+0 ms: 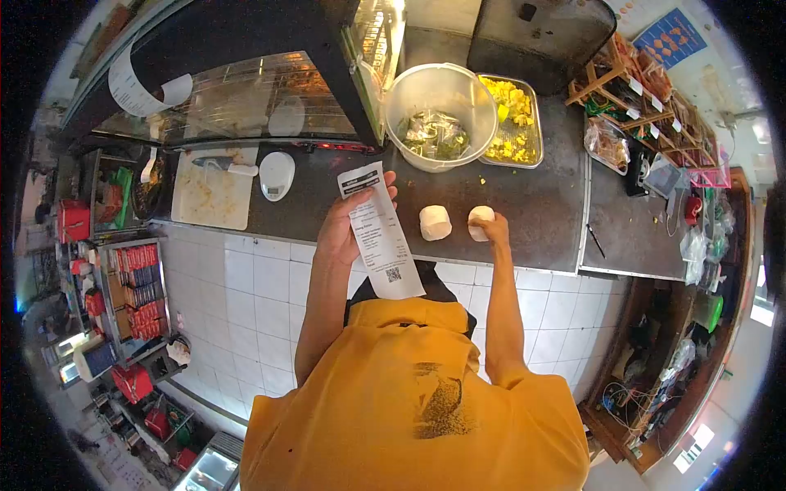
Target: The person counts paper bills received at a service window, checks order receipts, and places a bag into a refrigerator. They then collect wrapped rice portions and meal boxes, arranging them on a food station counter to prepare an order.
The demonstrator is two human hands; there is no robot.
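My left hand [337, 229] is closed on a long printed receipt [378, 237], thumb across its upper part. The receipt hangs down past the counter's front edge, with a QR code near its lower end. My right hand [496, 231] has its fingers closed around a small white rounded bundle [480, 214] near the front edge of the dark counter [540, 221]. A second white bundle [435, 222] sits just left of it, untouched, between my two hands. What is inside the bundles is hidden.
Behind my hands stand a clear plastic tub [442, 151] with small packets and a metal tray [536, 147] of yellow pieces. Farther left are a white kitchen scale [277, 176], a cutting board [211, 206] with a knife [237, 168], and a glass display cabinet [246, 94]. A pen [595, 240] lies right.
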